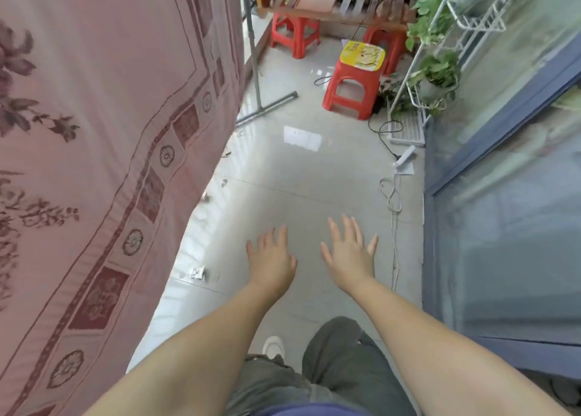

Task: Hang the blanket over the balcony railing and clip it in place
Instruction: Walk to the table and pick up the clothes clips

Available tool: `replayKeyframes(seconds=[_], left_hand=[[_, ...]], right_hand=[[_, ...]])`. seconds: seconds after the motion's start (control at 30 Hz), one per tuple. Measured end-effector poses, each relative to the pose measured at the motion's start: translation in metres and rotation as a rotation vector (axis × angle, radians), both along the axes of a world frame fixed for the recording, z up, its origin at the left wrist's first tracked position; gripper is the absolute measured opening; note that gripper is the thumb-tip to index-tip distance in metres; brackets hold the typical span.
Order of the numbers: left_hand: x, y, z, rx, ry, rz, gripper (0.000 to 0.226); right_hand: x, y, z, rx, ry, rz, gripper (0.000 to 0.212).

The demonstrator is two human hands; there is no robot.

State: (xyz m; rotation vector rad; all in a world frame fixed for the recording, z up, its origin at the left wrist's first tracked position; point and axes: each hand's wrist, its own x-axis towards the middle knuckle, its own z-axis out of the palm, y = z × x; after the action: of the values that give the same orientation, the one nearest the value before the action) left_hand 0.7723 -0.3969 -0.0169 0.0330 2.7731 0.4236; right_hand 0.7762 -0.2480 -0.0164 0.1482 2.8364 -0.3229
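Note:
A large pink blanket [94, 151] with dark floral print and a patterned border hangs down the whole left side of the view. What it hangs from is out of frame above. My left hand [272, 260] and my right hand [350, 252] are stretched out in front of me over the tiled floor, palms down, fingers spread, holding nothing. Both hands are apart from the blanket, to the right of its lower edge. No clips and no railing show in the frame.
Red plastic stools [353, 84] stand ahead, one bearing a yellow packet [362, 54]. A grey metal stand [256, 69] rises beside the blanket. A white plant rack [437, 57], a power strip with cables [404, 161] and a blue-framed glass door [503, 195] line the right.

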Motion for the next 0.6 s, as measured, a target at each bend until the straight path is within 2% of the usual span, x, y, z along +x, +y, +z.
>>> replayKeyframes(seconds=[0.13, 0.23, 0.6], left_hand=[[-0.076, 0.054, 0.002, 0.029, -0.009, -0.166, 0.058], [-0.142, 0.086, -0.004, 0.017, -0.006, -0.217, 0.059], [-0.403, 0.158, 0.018, 0.011, 0.058, -0.064, 0.056]], right_hand=[[-0.056, 0.047, -0.005, 0.062, -0.022, -0.07, 0.054], [-0.105, 0.082, -0.017, 0.088, -0.066, -0.083, 0.054], [-0.394, 0.19, 0.012, 0.147, 0.007, 0.052, 0.051]])
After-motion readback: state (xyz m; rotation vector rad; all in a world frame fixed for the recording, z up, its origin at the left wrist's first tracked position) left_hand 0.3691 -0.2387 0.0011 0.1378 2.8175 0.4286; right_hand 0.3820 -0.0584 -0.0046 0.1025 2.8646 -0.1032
